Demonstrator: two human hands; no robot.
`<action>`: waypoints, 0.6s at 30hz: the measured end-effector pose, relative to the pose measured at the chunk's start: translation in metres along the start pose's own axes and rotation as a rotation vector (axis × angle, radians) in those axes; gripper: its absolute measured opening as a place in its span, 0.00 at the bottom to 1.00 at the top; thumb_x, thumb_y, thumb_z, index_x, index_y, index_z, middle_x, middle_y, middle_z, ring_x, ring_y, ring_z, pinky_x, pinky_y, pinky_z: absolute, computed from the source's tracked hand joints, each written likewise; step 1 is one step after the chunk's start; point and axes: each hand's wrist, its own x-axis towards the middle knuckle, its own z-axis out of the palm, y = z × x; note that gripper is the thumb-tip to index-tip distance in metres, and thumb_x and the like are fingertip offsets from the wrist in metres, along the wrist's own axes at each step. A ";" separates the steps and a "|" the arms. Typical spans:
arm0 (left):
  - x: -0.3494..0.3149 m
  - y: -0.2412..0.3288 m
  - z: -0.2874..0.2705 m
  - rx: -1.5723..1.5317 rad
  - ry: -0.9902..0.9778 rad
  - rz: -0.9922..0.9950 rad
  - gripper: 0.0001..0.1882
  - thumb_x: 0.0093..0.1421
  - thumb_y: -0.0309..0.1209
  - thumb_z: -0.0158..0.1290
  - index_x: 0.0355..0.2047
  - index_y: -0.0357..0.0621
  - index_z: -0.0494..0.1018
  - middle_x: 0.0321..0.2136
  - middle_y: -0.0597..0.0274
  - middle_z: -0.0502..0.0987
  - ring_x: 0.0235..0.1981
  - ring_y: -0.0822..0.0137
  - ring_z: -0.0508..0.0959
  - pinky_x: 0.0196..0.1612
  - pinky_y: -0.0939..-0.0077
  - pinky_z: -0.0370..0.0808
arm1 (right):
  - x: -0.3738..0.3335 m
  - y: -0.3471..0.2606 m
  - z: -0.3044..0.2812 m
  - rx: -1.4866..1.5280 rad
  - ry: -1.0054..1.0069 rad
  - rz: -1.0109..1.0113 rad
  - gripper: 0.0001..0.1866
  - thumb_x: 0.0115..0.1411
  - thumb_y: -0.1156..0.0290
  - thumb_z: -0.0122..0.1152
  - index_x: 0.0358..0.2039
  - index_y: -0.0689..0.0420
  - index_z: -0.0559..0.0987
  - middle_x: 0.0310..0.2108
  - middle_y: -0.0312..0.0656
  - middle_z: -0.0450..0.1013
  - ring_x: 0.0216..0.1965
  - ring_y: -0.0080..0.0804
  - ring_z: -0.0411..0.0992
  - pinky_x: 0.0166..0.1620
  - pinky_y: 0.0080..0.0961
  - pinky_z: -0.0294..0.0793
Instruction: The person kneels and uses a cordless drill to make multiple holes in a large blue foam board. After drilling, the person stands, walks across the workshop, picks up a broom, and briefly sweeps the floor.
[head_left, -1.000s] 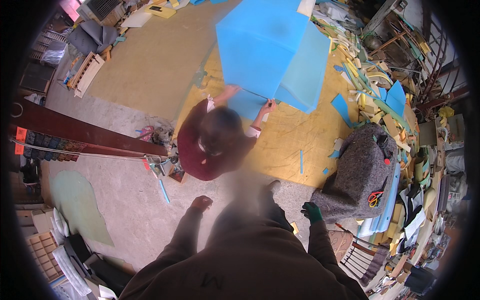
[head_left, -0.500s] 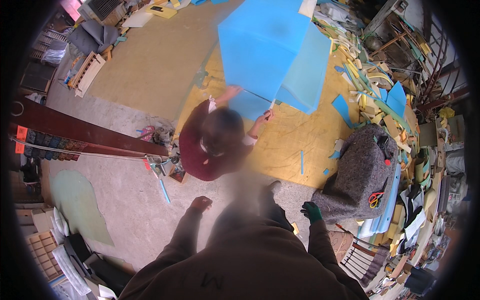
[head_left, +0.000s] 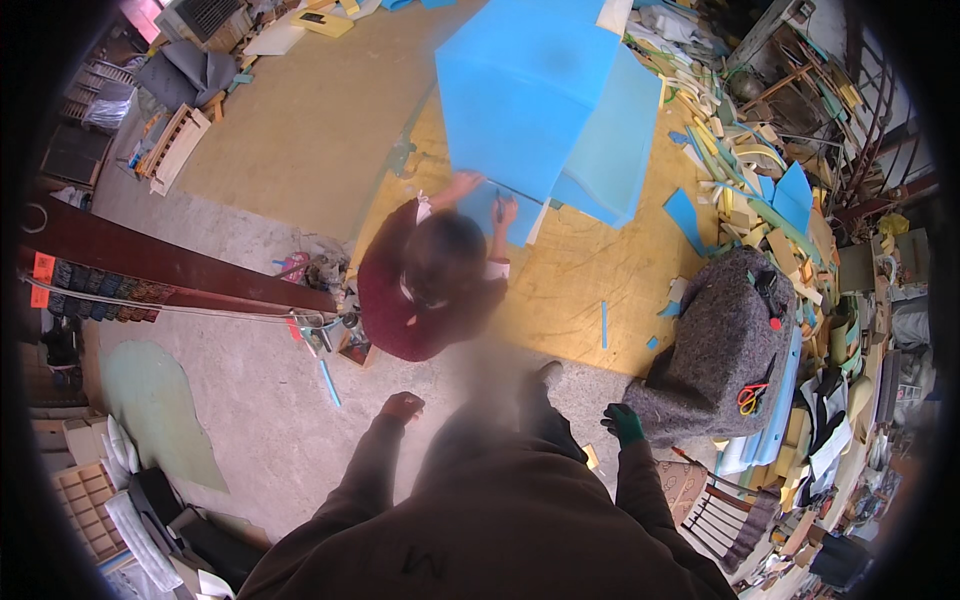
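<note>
My left hand (head_left: 403, 406) hangs over the bare concrete floor, its fingers loosely bent and nothing seen in them. In a green glove with dark fingertips, my right hand (head_left: 622, 423) hangs open beside a grey felt-like blanket (head_left: 715, 350). Neither hand touches the work ahead. There a co-worker in a dark red top (head_left: 430, 290) leans over a large blue foam sheet (head_left: 520, 130). The co-worker's left hand (head_left: 462, 184) lies at a dark strip or seam across the foam; their right hand (head_left: 503, 210) holds a thin, dark pen-like tool on it.
Beneath the foam spreads a yellowish work surface (head_left: 590, 310) with blue offcuts. Heaped foam scraps (head_left: 740, 190) line the right. Scissors (head_left: 750, 400) lie on the blanket, near a chair (head_left: 715, 525). A reddish-brown steel beam (head_left: 200, 265) crosses the left; a wooden crate (head_left: 180, 145) stands beyond.
The co-worker's right hand has moved left and nearer the seam, from the foam's right edge onto the sheet. My hands hang much as before.
</note>
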 end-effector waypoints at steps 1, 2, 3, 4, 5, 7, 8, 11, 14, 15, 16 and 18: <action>0.000 0.000 0.000 -0.011 0.001 0.020 0.15 0.62 0.40 0.60 0.40 0.41 0.81 0.32 0.57 0.85 0.30 0.65 0.85 0.38 0.66 0.80 | -0.001 0.000 0.000 -0.023 -0.004 -0.011 0.17 0.67 0.54 0.63 0.51 0.49 0.77 0.41 0.36 0.81 0.35 0.33 0.82 0.33 0.30 0.73; 0.000 -0.001 0.001 -0.016 -0.004 0.025 0.15 0.62 0.40 0.60 0.40 0.41 0.81 0.32 0.57 0.85 0.30 0.65 0.85 0.38 0.66 0.80 | -0.002 -0.001 0.000 -0.047 -0.007 -0.022 0.17 0.68 0.54 0.63 0.51 0.49 0.77 0.41 0.36 0.81 0.35 0.33 0.82 0.33 0.30 0.73; 0.001 -0.001 0.001 -0.014 -0.006 0.014 0.15 0.62 0.40 0.60 0.40 0.41 0.81 0.32 0.57 0.85 0.30 0.65 0.85 0.38 0.66 0.80 | -0.002 -0.001 -0.001 -0.071 -0.011 -0.032 0.17 0.68 0.54 0.63 0.51 0.49 0.77 0.41 0.36 0.81 0.35 0.33 0.83 0.33 0.30 0.73; 0.001 -0.002 0.002 -0.022 -0.009 0.029 0.15 0.62 0.40 0.60 0.40 0.41 0.81 0.32 0.56 0.85 0.30 0.65 0.85 0.38 0.66 0.80 | -0.002 -0.001 -0.001 -0.043 -0.011 -0.023 0.17 0.68 0.54 0.63 0.51 0.49 0.77 0.41 0.37 0.81 0.35 0.34 0.83 0.33 0.30 0.73; 0.003 -0.003 0.002 -0.021 -0.009 0.027 0.15 0.62 0.40 0.60 0.40 0.41 0.81 0.32 0.56 0.85 0.30 0.64 0.85 0.38 0.66 0.80 | -0.003 -0.001 -0.001 -0.014 -0.010 -0.014 0.17 0.68 0.54 0.63 0.51 0.49 0.77 0.41 0.37 0.81 0.35 0.34 0.83 0.33 0.30 0.73; 0.005 -0.006 0.003 -0.029 -0.008 0.020 0.15 0.62 0.40 0.61 0.41 0.40 0.81 0.32 0.56 0.85 0.30 0.65 0.84 0.36 0.68 0.80 | -0.002 0.000 -0.002 0.025 -0.006 0.003 0.17 0.68 0.54 0.63 0.52 0.49 0.77 0.41 0.37 0.81 0.34 0.34 0.83 0.32 0.31 0.73; 0.007 -0.008 0.004 -0.039 -0.007 0.015 0.15 0.62 0.38 0.61 0.41 0.39 0.81 0.32 0.57 0.85 0.30 0.65 0.84 0.35 0.70 0.79 | -0.002 0.000 -0.003 0.036 -0.001 0.012 0.17 0.67 0.54 0.63 0.52 0.49 0.77 0.41 0.37 0.81 0.34 0.34 0.83 0.32 0.31 0.73; 0.011 -0.012 0.006 -0.042 -0.004 0.035 0.15 0.61 0.39 0.61 0.41 0.40 0.81 0.32 0.56 0.85 0.30 0.65 0.84 0.36 0.67 0.80 | 0.000 0.001 -0.005 0.030 -0.001 0.018 0.18 0.68 0.54 0.63 0.52 0.49 0.77 0.41 0.37 0.81 0.34 0.34 0.83 0.32 0.31 0.73; 0.012 -0.015 0.007 -0.062 -0.006 0.062 0.16 0.61 0.40 0.61 0.40 0.40 0.81 0.32 0.56 0.85 0.30 0.64 0.85 0.36 0.66 0.81 | 0.001 0.001 -0.006 -0.102 -0.018 -0.071 0.18 0.68 0.54 0.62 0.52 0.49 0.77 0.42 0.37 0.81 0.35 0.34 0.83 0.33 0.30 0.73; 0.012 -0.016 0.007 -0.062 -0.006 0.038 0.15 0.61 0.40 0.61 0.40 0.39 0.81 0.32 0.56 0.85 0.30 0.65 0.85 0.36 0.67 0.81 | 0.000 0.001 -0.006 -0.163 -0.026 -0.116 0.18 0.68 0.54 0.62 0.52 0.49 0.77 0.42 0.37 0.81 0.35 0.34 0.83 0.33 0.30 0.73; 0.012 -0.017 0.008 -0.078 -0.005 0.063 0.15 0.61 0.39 0.61 0.40 0.39 0.81 0.32 0.56 0.85 0.30 0.65 0.85 0.36 0.67 0.81 | 0.000 0.001 -0.006 -0.154 -0.025 -0.106 0.18 0.68 0.54 0.62 0.52 0.49 0.77 0.42 0.37 0.81 0.35 0.34 0.83 0.33 0.30 0.73; 0.012 -0.018 0.008 -0.089 -0.008 0.036 0.15 0.61 0.39 0.61 0.40 0.39 0.81 0.31 0.56 0.85 0.30 0.65 0.85 0.36 0.68 0.81 | -0.002 -0.002 -0.004 -0.136 -0.024 -0.088 0.18 0.68 0.54 0.62 0.52 0.49 0.77 0.42 0.37 0.81 0.36 0.33 0.82 0.34 0.30 0.73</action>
